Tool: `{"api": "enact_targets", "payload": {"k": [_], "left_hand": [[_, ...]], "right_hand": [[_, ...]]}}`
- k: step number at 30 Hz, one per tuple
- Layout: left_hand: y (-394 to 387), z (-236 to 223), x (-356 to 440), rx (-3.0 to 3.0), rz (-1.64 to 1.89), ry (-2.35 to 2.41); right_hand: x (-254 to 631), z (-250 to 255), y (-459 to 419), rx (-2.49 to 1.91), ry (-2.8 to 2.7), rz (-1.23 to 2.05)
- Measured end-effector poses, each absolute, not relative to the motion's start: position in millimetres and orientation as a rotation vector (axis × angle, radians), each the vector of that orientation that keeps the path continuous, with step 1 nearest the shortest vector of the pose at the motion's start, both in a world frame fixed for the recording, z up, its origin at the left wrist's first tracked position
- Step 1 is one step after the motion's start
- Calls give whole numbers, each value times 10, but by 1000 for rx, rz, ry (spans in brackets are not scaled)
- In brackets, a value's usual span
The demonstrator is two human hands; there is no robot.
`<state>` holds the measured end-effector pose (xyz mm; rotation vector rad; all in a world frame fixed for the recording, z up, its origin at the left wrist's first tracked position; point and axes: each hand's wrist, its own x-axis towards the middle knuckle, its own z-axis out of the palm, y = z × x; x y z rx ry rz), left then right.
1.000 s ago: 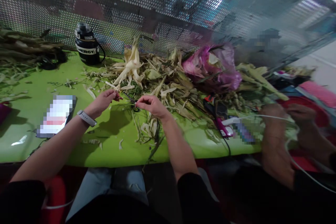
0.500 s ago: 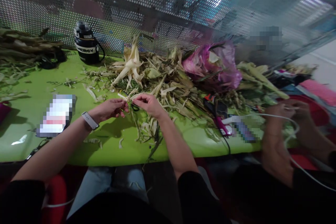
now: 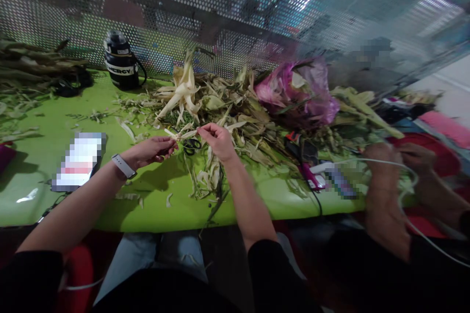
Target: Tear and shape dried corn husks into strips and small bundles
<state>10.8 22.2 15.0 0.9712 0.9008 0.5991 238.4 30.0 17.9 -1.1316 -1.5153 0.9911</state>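
Observation:
Pale corn husk strips [image 3: 186, 134] run between my two hands above the green table. My left hand [image 3: 156, 149] pinches them where they cross into a small knot-like bundle. On the other side, the fingertips of my right hand [image 3: 217, 141] are closed on the far end of one strip, which looks stretched out. Just under the strip lie scissors [image 3: 192, 146], their black handles showing and their blades hidden. A heap of dried corn husks [image 3: 242, 122] is behind my hands, and loose husk scraps [image 3: 208, 178] lie below my right hand.
A dark bottle [image 3: 123, 63] stands at the back left, near the perforated metal screen [image 3: 176, 5]. On the left a phone [image 3: 79, 161] lies on the green table [image 3: 154, 215]. A pink plastic bag [image 3: 297, 93] sits behind the heap. Another person's hands [image 3: 400, 156] are at the right.
My right hand has moved a little up and right, away from my left hand, drawing out the husk strip. The scissors' handles now show more. My left hand has barely shifted.

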Motion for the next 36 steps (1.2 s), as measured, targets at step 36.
{"api": "enact_targets", "payload": {"k": [36], "left_hand": [[-40,534,38,1687,399,565]], "right_hand": [[2213,0,335,-1031,-1949,1093]]}}
